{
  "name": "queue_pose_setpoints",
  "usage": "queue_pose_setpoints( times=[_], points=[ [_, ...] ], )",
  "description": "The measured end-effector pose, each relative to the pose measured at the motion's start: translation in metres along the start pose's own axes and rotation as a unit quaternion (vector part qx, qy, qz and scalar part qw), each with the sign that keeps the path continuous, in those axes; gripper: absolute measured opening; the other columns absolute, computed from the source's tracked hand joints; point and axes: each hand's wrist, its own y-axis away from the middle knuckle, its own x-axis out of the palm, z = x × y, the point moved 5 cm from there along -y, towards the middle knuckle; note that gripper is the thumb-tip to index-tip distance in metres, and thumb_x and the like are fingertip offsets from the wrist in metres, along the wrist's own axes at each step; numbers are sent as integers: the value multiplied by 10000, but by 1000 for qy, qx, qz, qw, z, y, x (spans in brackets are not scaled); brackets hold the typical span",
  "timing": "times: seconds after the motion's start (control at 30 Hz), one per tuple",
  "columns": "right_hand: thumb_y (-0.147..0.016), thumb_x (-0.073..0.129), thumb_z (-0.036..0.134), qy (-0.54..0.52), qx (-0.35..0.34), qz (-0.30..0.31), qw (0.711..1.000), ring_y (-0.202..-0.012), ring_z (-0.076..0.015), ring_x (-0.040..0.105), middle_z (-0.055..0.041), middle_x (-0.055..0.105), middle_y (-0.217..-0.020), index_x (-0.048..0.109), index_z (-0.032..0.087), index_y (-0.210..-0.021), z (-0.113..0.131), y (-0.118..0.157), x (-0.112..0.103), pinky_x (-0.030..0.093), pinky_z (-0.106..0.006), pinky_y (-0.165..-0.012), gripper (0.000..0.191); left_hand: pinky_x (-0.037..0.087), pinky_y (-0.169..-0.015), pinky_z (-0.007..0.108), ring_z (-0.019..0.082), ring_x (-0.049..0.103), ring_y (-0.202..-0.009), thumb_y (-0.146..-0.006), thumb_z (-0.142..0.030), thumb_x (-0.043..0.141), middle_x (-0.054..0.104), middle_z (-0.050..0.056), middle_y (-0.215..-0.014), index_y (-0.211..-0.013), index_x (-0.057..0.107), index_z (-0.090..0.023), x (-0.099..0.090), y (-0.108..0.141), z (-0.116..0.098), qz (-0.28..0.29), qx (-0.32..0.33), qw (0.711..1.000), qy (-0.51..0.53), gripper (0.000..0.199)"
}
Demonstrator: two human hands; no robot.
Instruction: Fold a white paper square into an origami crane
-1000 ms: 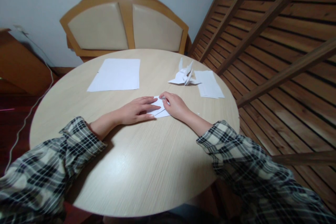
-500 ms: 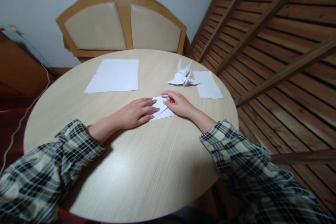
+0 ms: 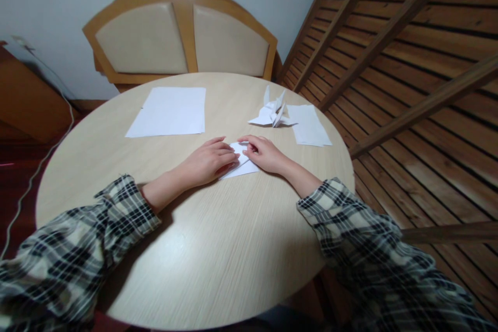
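Between my hands a small piece of folded paper [image 3: 246, 168] lies on the table, white, with a slanting folded edge across it. My left hand [image 3: 208, 162] rests over its left part, fingers bent and mostly drawn together at the flap; the thumb is partly hidden. From the right, my right hand [image 3: 266, 154] holds the paper's upper right part, thumb and index finger curled in on it. Beyond the right hand stand folded white paper cranes [image 3: 272, 113], with pointed tips and wings; how many cannot be made out.
White paper sheets [image 3: 169, 111] lie at the back left of the round wooden table [image 3: 218, 249]. Smaller white sheets [image 3: 309, 124] lie at the back right. A padded headboard [image 3: 187, 36] stands behind the table, and a slatted wooden panel [image 3: 420, 88] rises on the right.
My left hand has bent its fingers, which were spread flat on the paper, and drawn them closer together toward the flap. My right hand has stayed in place.
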Motion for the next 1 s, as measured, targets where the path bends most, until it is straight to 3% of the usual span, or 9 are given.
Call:
queue_pose_setpoints(
  times=[0.13, 0.43, 0.63, 1.0],
  points=[
    [-897, 548, 108, 4, -4, -8, 1000, -855, -178, 589, -40, 700, -917, 654, 173, -1243, 0, -1, 2, 444, -325, -831, 368, 452, -1068, 483, 225, 675, -959, -1056, -314, 457, 743, 90, -983, -1052, 718, -175, 2, -4, 2, -10, -7, 1000, 14, 296],
    [-900, 516, 97, 29, -7, -15, 999, -902, -188, 613, -64, 733, -1056, 652, 189, -1241, -1, -2, 7, 448, -354, -909, 379, 507, -1041, 448, 258, 641, -1174, -1057, -305, 449, 712, 135, -1237, -1162, 688, -163, 6, -5, 3, -27, 7, 998, 64, 298],
    [-919, 515, 122, 74, 16, -17, 997, -1046, -251, 594, -63, 729, -1161, 650, 240, -1252, 3, 1, 8, 416, -421, -965, 379, 528, -1017, 441, 249, 656, -1142, -1062, -303, 418, 711, 140, -1213, -1166, 665, -166, 6, -4, 2, -11, -6, 997, 78, 301],
    [-962, 490, 163, 134, 23, 13, 991, -1168, -310, 535, -88, 683, -1312, 624, 233, -1293, 11, 5, 7, 359, -490, -999, 364, 486, -1068, 463, 261, 614, -1206, -1038, -306, 461, 682, 147, -1255, -1210, 635, -161, 7, -3, 6, 28, -24, 991, 132, 285]
  ],
)
